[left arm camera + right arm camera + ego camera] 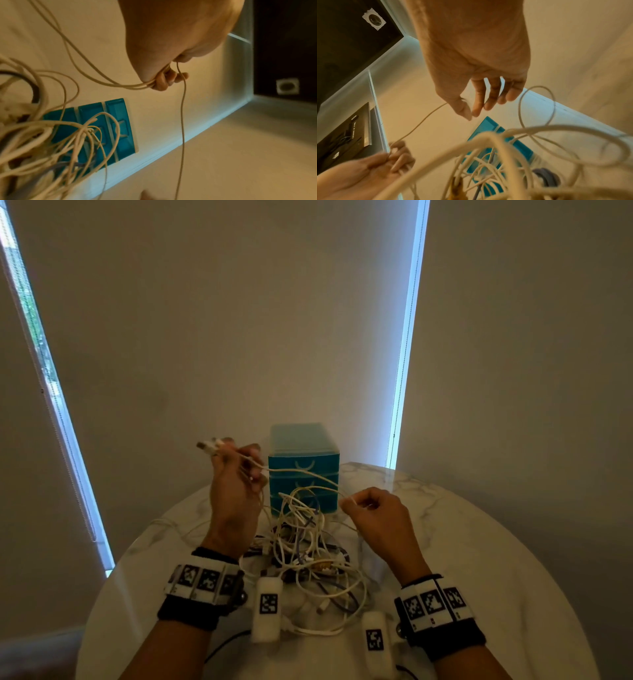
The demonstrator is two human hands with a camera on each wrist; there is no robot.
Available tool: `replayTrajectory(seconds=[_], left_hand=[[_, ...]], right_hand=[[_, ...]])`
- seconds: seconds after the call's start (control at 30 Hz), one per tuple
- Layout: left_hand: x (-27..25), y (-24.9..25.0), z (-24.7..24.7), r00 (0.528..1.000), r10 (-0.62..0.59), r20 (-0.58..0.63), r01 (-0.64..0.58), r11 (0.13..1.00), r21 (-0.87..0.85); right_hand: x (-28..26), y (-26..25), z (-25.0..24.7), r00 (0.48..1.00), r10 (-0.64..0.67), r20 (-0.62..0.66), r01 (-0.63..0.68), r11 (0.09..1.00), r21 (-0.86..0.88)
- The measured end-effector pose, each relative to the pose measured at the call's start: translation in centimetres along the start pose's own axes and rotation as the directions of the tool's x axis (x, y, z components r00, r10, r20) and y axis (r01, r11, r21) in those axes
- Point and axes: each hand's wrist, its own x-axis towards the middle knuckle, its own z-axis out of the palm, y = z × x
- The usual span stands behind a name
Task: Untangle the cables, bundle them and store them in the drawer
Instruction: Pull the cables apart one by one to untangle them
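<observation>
A white cable (301, 472) stretches taut between my two hands above the table. My raised left hand (245, 465) grips it in curled fingers, and its USB plug (209, 446) sticks out to the left. In the left wrist view, the left hand's fingers (161, 82) are curled round several strands. My right hand (352, 503) pinches the same cable between thumb and forefinger (467, 108). A tangle of white, purple and dark cables (308, 553) lies between my wrists. Behind it stands the teal drawer unit (303, 463), with its drawers closed.
The round marble table (479, 542) stands against a wall between two blinds with bright window strips. Loose white loops (171, 525) trail left of the tangle. A thin black lead (226, 645) runs along the near edge.
</observation>
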Motion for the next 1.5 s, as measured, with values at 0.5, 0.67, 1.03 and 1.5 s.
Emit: replayTrajectory(seconds=[0.5, 0.67, 1.03, 1.5], left_hand=[[0.5, 1.0, -1.9, 0.957, -0.288, 0.031, 0.239, 0.847, 0.474], [-2.1, 0.6, 0.8, 0.899, -0.356, 0.256, 0.001, 0.585, 0.811], [-1.7, -0.5, 0.9, 0.956, -0.125, 0.264, -0.08, 0.756, 0.649], [1.1, 0.7, -2.5, 0.992, -0.058, -0.109, 0.071, 0.99, 0.125]], right_hand=[[0.7, 0.1, -1.3, 0.991, 0.046, 0.123, -0.098, 0.885, 0.455], [0.4, -0.7, -0.6, 0.989, 0.007, 0.148, -0.082, 0.858, 0.508], [0.0, -1.0, -0.6, 0.985, -0.076, 0.158, -0.011, 0.871, 0.491], [-0.4, 0.6, -1.5, 0.834, 0.328, 0.444, -0.226, 0.937, -0.267]])
